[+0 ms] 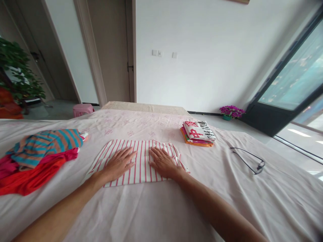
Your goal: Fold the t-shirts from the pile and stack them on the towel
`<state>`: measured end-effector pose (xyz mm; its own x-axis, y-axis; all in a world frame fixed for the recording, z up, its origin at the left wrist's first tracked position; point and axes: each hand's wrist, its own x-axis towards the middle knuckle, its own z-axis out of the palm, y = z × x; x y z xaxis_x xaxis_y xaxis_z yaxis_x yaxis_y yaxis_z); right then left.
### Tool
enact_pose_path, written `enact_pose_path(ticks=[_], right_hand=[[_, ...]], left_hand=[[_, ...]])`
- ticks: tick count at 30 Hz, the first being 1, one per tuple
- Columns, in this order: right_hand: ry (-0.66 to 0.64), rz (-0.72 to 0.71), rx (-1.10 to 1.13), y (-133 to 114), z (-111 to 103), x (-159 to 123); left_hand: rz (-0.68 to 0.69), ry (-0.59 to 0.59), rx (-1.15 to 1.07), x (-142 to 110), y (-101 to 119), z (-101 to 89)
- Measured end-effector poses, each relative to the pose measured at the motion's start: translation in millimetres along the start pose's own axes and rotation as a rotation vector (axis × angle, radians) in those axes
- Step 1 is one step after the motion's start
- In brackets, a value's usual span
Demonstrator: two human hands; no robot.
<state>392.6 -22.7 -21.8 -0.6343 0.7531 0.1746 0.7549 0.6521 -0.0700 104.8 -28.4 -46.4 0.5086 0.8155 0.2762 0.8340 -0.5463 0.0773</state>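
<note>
A white garment with red stripes [142,168] lies spread on the pale pink sheet, its kind hard to make out. My left hand [119,163] rests flat on its left part, fingers stretched out. On its right part lies my right hand [164,163], palm down with the fingers slightly spread. Some cloth at the right edge is bunched near my right wrist. A stack of folded clothes [198,132], with a white printed piece on top, sits beyond my right hand. To the left is a loose heap holding a blue-and-brown striped garment [47,144] and a red garment [37,178].
A pair of glasses [252,161] lies on the sheet [136,215] at the right. Past the covered surface stand a pink stool [83,109], a pot of purple flowers [231,112] and a green plant [17,70]. A white wall and doors are behind.
</note>
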Motion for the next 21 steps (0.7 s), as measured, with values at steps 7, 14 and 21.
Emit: enact_pose_path(ticks=[7,14,21], right_hand=[[0.002,0.128,-0.087,48.8,-2.7,-13.2],[-0.07,0.267,-0.075,67.6,-4.6,-24.8],[-0.07,0.338,-0.04,75.0,-31.1,-13.8]], left_hand=[[-0.115,-0.033,0.037,-12.8,-32.9,-3.2],[-0.321,0.054,0.125,-18.5,-48.8,4.7],[-0.467,0.051,0.045,-9.0,-64.3,-9.1]])
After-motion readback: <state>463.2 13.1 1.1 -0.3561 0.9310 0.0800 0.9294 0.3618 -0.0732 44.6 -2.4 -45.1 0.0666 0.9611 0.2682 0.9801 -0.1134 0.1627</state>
